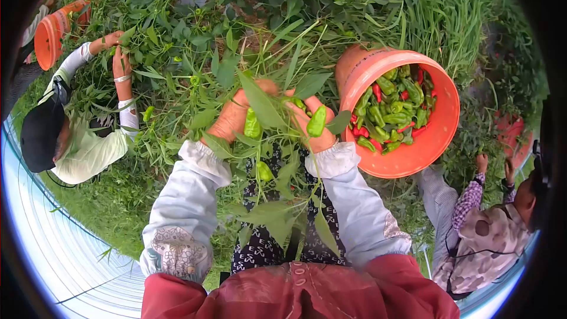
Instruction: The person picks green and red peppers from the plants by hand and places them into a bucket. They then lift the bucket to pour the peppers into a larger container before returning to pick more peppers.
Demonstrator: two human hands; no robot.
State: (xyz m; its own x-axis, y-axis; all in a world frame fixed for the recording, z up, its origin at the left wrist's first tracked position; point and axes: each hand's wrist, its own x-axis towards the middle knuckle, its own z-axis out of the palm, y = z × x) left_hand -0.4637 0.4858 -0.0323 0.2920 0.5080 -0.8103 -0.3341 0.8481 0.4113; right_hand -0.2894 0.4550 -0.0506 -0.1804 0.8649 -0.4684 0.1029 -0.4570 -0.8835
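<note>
My left hand (pixel 236 113) reaches into the leafy pepper plant (pixel 248 47) and holds a green pepper (pixel 252 124) among the leaves. My right hand (pixel 313 121) grips another green pepper (pixel 317 121) beside it. Both wrists wear pale sleeve covers. An orange bucket (pixel 437 142) stands just right of my right hand, holding several green and red peppers (pixel 390 112).
A person in a black cap and light shirt (pixel 77 142) picks at the left, hands in the plants, with an orange bucket (pixel 50 38) behind. Another person in a patterned top (pixel 484 230) works at the lower right. Tall grass (pixel 455 12) lies beyond.
</note>
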